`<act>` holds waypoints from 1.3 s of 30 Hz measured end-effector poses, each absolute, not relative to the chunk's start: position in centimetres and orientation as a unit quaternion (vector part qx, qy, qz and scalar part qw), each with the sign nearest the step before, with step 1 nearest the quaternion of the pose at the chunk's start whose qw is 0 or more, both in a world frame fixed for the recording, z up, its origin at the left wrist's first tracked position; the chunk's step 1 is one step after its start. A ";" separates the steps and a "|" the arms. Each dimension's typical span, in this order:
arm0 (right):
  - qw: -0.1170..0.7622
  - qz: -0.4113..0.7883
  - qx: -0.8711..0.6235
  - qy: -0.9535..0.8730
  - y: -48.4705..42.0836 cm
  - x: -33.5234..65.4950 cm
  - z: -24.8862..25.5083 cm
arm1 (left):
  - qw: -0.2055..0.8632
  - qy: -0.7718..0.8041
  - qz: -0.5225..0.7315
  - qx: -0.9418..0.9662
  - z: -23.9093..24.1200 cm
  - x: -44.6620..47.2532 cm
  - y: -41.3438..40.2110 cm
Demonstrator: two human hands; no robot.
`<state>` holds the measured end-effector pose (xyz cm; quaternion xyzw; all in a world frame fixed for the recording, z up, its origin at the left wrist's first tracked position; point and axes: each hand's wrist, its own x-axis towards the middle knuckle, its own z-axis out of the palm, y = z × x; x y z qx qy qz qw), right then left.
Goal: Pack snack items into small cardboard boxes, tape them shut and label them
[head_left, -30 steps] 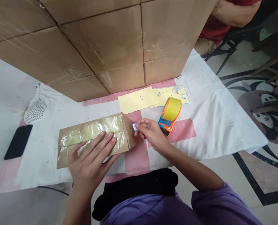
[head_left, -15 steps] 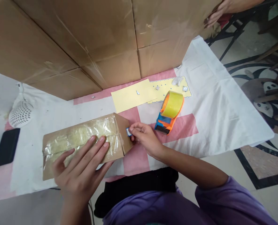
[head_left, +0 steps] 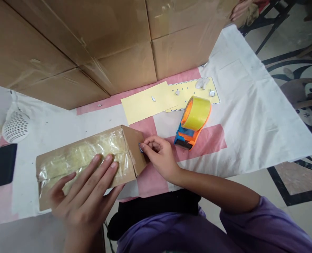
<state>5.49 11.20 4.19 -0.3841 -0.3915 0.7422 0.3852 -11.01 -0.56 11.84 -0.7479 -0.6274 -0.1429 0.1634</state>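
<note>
A long cardboard box lies on the cloth, its top seam covered with clear, yellowish tape. My left hand rests on the taped top with the fingers spread. At the box's right end, my right hand pinches a small blue-edged label against or right beside the end face; the thumb and fingers hide part of it. To the right of that hand, an orange and blue tape dispenser with a yellow tape roll lies on the cloth.
Large stacked cartons form a wall at the back. Yellow paper sheets with small scraps lie before them. A white perforated object and a black phone-like slab are at left. Another person's hand touches the cartons at upper right.
The label in my right hand has come closer to the box's end face, and less of it shows. My left hand stays on the box top. The whole view has shifted slightly.
</note>
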 end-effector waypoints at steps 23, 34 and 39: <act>0.388 0.730 -0.377 -0.418 10.3 6.7 4.0 | 0.151 -0.626 -0.143 -0.751 12.1 -10.9 -0.2; 0.415 0.746 -0.345 -0.391 10.4 6.3 3.6 | 0.181 -0.614 -0.173 -0.748 11.7 -10.9 0.1; 0.419 0.725 -0.356 -0.414 10.4 6.3 3.4 | 0.193 -0.604 -0.172 -0.754 11.7 -10.9 0.3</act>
